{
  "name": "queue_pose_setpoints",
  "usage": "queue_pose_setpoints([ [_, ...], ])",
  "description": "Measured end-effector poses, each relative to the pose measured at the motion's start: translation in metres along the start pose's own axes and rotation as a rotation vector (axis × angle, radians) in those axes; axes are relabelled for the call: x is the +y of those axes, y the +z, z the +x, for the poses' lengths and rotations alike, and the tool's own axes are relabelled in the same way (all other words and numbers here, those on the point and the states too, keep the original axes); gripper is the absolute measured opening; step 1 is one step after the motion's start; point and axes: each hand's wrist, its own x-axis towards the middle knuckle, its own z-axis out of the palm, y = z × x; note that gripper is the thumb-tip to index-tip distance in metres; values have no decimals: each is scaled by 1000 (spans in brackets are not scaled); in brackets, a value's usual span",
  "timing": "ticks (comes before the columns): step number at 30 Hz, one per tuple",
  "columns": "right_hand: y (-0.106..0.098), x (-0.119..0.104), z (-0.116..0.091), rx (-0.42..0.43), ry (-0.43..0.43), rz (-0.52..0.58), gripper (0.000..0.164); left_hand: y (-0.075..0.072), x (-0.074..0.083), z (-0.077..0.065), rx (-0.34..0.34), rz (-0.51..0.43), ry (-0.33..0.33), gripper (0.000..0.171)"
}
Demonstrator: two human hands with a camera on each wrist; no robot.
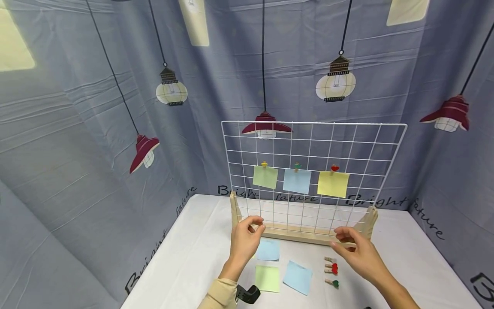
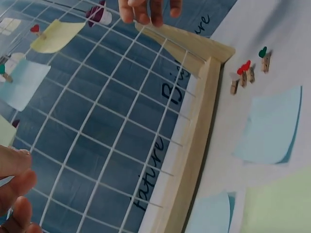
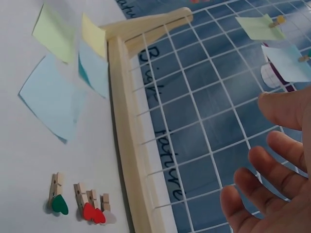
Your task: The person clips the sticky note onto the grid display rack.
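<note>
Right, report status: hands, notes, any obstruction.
Left hand, right hand empty, before the grid. Three clipped notes on it; loose notes, clothespins below. Nothing visibly in the way.

Small curtained booth around table, laid out like desk-craft or stationery corner; sort of building beyond cloth cannot be told; blue-grey cloth [image 1: 231,86] hangs at front and along both sides, folds and creases plain; printed on it, maroon pendant lamps [image 1: 143,148], round lantern lamps [image 1: 335,86] and dark lettering [image 1: 429,219], "Bright fature"; white table [image 1: 405,249] reaches up to cloth; desk-craft look from white wire grid [image 1: 312,123] in wooden base [image 1: 297,234], coloured paper notes [image 1: 333,184], small wooden clips [image 3: 58,194].
</note>
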Motion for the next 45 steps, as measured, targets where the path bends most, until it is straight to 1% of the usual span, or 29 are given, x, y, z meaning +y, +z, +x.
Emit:
queue_pose_setpoints([
  [3, 0, 3, -1, -12, 31, -13, 44, -2, -10, -1, 21, 13, -4, 14],
  [8, -1, 7, -3, -40, 79, -16, 46, -7, -28, 0, 77, 32, -22, 17],
  [11, -1, 9, -4, -45, 95, -15, 47, -11, -37, 0, 102, 29, -53, 18],
  [16, 0, 12, -7, -50, 114, -18, 47, -18, -52, -1, 134, 50, -129, 19],
  [18, 1, 14, -8, -49, 118, -17, 48, -20, -58, -1, 145, 71, -143, 19],
  [21, 1, 15, -8, -45, 120, -16, 49, -21, -66, -1, 158, 103, -134, 20],
  [23, 1, 16, -9, -44, 122, -7, 48, -20, -71, -2, 150, 117, -141, 21],
  [25, 2, 16, -9, -43, 123, -4, 48, -17, -77, -3, 132, 128, -164, 22],
  [28, 4, 18, -10, -36, 119, 1, 45, -13, -87, -4, 86, 133, -212, 24],
  [32, 5, 21, -12, -13, 98, 2, 43, -5, -100, -6, 23, 154, -248, 28],
  [35, 6, 23, -13, -6, 103, -1, 43, -1, -107, -5, 1, 184, -254, 28],
  [39, 5, 24, -14, -19, 139, -13, 45, 4, -114, -3, -7, 227, -248, 28],
  [42, 7, 27, -16, -23, 143, -8, 47, 5, -117, -3, -18, 250, -248, 30],
  [45, 8, 31, -18, -14, 139, -2, 46, 7, -118, -3, -43, 259, -260, 32],
])
